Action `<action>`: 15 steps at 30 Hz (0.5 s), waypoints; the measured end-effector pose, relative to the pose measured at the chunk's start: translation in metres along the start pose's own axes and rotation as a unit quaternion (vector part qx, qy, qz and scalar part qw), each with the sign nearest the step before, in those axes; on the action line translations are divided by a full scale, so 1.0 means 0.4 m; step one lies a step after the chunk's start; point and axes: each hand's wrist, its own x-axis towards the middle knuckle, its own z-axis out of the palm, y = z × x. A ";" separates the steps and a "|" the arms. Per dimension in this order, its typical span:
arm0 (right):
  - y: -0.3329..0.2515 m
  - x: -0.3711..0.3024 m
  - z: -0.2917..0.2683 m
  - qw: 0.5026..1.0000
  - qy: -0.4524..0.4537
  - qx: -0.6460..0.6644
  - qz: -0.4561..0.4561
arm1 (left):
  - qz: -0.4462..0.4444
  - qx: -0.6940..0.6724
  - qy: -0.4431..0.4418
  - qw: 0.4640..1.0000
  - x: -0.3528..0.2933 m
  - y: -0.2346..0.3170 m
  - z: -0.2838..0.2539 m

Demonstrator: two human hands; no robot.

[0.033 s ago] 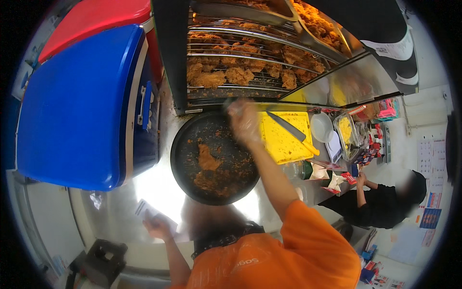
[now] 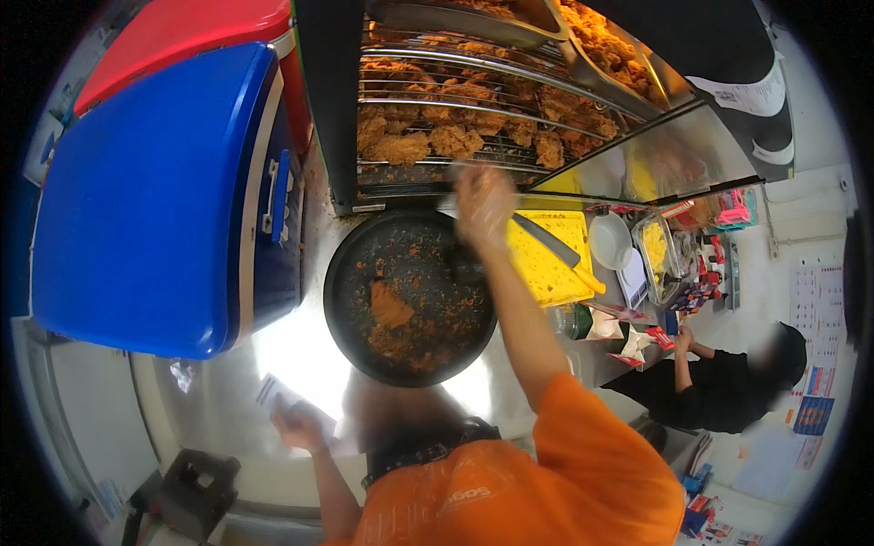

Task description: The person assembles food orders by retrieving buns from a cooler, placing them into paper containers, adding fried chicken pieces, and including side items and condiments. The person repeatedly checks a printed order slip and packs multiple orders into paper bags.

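Note:
My right hand (image 2: 485,202), in a clear plastic glove, is reached out over the far right rim of a round black pan (image 2: 350,341), just before the open front of a lit food warmer. Its fingers look curled, with a blurred pale streak beside them that I cannot make out. Brown crumbs and an orange-brown piece (image 2: 390,307) lie in the pan. At the lower left, my left hand (image 2: 296,425) is closed on a white paper bag (image 2: 273,393) with dark print. Fried chicken pieces (image 2: 455,141) fill the warmer's wire racks.
A knife (image 2: 555,246) with a yellow handle lies on a yellow cutting board (image 2: 560,291) beside the pan. Blue (image 2: 146,200) and red (image 2: 182,36) cool boxes stand left. Tubs line the right side, where a person in black (image 2: 719,387) works. The warmer's glass door (image 2: 655,164) juts out.
My right hand has moved a little right and farther up toward the warmer's opening. A dark shape shows below it at the pan's edge. The left hand keeps its hold on the paper bag.

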 end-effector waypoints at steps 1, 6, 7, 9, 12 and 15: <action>0.015 0.095 -0.008 0.993 0.039 -0.112 0.023 | -0.027 -0.020 -0.004 0.999 -0.003 0.006 -0.003; 0.125 0.401 0.047 0.963 -0.039 -0.208 0.166 | -0.012 0.015 -0.011 1.000 0.012 0.030 0.025; 0.119 0.403 0.036 0.967 -0.051 -0.176 0.176 | -0.041 0.015 -0.018 0.999 0.008 0.037 0.019; 0.139 0.390 0.018 0.980 -0.039 -0.029 0.192 | 0.001 0.009 -0.003 1.000 0.006 0.021 0.025; 0.172 0.292 -0.019 0.863 -0.023 0.451 0.228 | 0.036 0.003 0.005 0.999 -0.001 0.001 0.032; 0.133 0.138 -0.114 0.737 -0.064 0.650 0.174 | 0.025 0.028 0.009 0.999 -0.007 0.008 0.042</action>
